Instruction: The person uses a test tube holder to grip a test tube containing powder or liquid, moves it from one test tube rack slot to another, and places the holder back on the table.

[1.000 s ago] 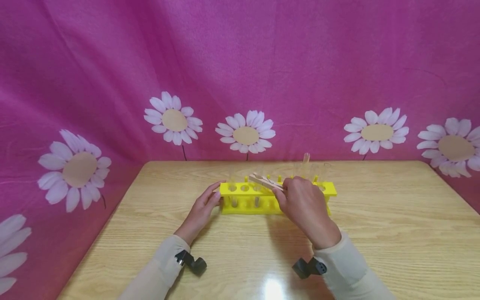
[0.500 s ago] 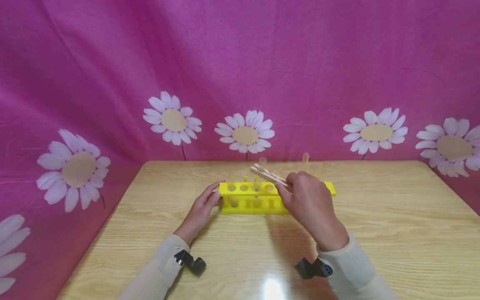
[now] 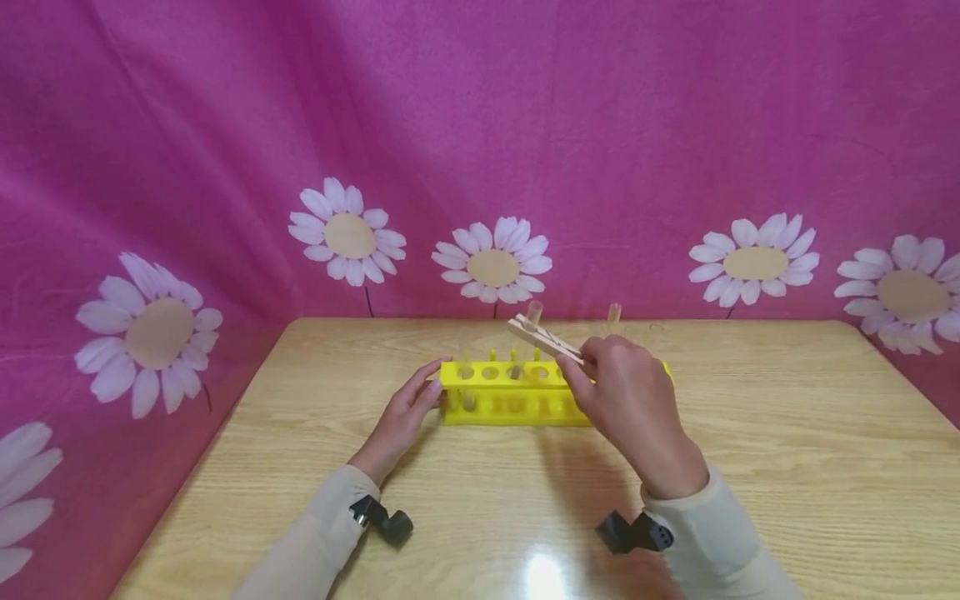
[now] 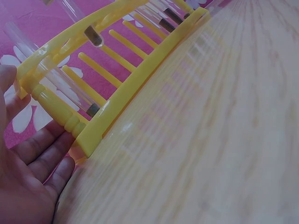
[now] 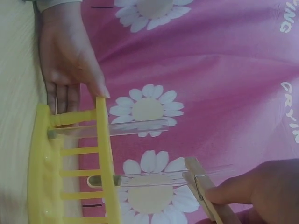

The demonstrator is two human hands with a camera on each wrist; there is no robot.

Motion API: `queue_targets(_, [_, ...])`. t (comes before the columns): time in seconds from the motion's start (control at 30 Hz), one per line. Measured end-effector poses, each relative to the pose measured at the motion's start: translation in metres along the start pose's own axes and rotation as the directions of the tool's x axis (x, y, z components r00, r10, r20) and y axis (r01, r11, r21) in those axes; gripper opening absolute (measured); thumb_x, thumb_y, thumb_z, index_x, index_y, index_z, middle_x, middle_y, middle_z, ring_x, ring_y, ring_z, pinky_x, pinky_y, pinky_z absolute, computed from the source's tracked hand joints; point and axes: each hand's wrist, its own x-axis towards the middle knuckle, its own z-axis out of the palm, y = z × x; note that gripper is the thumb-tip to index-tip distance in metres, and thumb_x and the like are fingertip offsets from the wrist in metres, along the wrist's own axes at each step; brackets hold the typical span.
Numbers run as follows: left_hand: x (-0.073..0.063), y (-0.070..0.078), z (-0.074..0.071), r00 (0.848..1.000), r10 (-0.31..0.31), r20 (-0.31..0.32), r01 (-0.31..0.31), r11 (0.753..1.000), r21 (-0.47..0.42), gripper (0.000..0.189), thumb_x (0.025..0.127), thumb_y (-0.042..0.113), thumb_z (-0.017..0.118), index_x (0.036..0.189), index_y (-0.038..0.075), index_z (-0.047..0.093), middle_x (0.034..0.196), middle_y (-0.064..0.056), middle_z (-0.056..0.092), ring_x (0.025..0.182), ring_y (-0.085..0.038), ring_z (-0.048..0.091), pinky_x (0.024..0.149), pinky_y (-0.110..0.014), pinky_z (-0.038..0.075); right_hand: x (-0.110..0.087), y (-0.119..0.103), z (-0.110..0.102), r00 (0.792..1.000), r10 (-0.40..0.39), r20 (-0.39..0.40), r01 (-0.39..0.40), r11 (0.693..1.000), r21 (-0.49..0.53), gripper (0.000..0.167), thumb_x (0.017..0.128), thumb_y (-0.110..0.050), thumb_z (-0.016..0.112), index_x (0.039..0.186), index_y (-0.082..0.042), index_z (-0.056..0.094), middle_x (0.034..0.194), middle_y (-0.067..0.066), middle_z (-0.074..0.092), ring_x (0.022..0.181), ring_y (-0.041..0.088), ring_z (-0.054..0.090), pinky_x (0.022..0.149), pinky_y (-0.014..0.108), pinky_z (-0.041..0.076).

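Observation:
A yellow test tube rack (image 3: 547, 419) stands on the table with several glass tubes in it. My left hand (image 3: 401, 421) holds the rack's left end, its thumb at the top bar and its fingers at the end post (image 4: 57, 106). In my right hand (image 3: 633, 404) is a wooden clothespin (image 3: 542, 336), pinched at its rear. The clothespin's front clamps the upper part of a test tube (image 5: 154, 179). This tube is raised, its dark-filled bottom (image 4: 93, 36) just under the rack's top bar. Another tube (image 5: 126, 128) sits down in the end hole, dark matter at its bottom.
More tubes (image 4: 167, 24) with dark contents stand toward the rack's right end, partly behind my right hand. A pink flowered cloth (image 3: 600, 150) hangs behind the wood-grain table (image 3: 465, 508). Pegs (image 5: 79, 173) line the rack's back.
My right hand has moved up and slightly right with the clothespin, lifting the clamped tube higher through its hole. The left hand and the rack stay in place.

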Motion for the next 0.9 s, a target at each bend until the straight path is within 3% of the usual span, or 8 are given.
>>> queue_targets(0.27, [0.001, -0.001, 0.000, 0.999, 0.034, 0.003, -0.034, 0.999, -0.010, 0.044, 0.106, 0.024, 0.038, 0.148, 0.012, 0.037, 0.149, -0.008, 0.041, 0.128, -0.026, 0.046, 0.108, -0.044, 0.038, -0.003, 0.000, -0.016, 1.000, -0.002, -0.030, 0.003, 0.999, 0.038, 0.022, 0.087, -0.025, 0.071, 0.082, -0.004, 0.071, 0.065, 0.004, 0.055, 0.056, 0.020, 0.045, 0.048, 0.030, 0.037])
queue_targets(0.47, [0.012, -0.025, -0.002, 0.999, 0.048, -0.004, -0.048, 0.998, -0.030, 0.044, 0.106, 0.025, 0.039, 0.148, 0.013, 0.038, 0.148, -0.006, 0.042, 0.129, -0.026, 0.045, 0.108, -0.046, 0.038, -0.004, 0.002, -0.029, 0.996, -0.003, -0.084, 0.005, 1.000, 0.023, 0.023, 0.087, -0.025, 0.070, 0.080, -0.003, 0.070, 0.064, 0.005, 0.055, 0.056, 0.021, 0.045, 0.047, 0.030, 0.035])
queue_targets(0.67, [0.014, -0.034, -0.002, 0.999, 0.034, -0.014, -0.034, 0.999, -0.012, 0.048, 0.104, 0.039, 0.041, 0.148, 0.020, 0.039, 0.146, 0.001, 0.044, 0.127, -0.021, 0.048, 0.107, -0.043, 0.039, -0.005, 0.007, -0.037, 0.998, 0.025, -0.052, -0.025, 1.000, 0.003, 0.026, 0.088, -0.028, 0.068, 0.078, -0.005, 0.069, 0.061, 0.004, 0.053, 0.052, 0.019, 0.043, 0.043, 0.029, 0.033])
queue_targets(0.9, [0.014, -0.032, -0.001, 0.998, 0.055, -0.021, -0.055, 0.998, -0.004, 0.050, 0.104, 0.039, 0.041, 0.148, 0.016, 0.038, 0.147, 0.004, 0.043, 0.127, -0.021, 0.048, 0.107, -0.044, 0.040, -0.003, 0.011, -0.039, 0.999, 0.017, -0.029, -0.018, 1.000, -0.014, 0.025, 0.089, -0.027, 0.067, 0.075, -0.005, 0.068, 0.058, 0.003, 0.051, 0.050, 0.019, 0.043, 0.042, 0.029, 0.032])
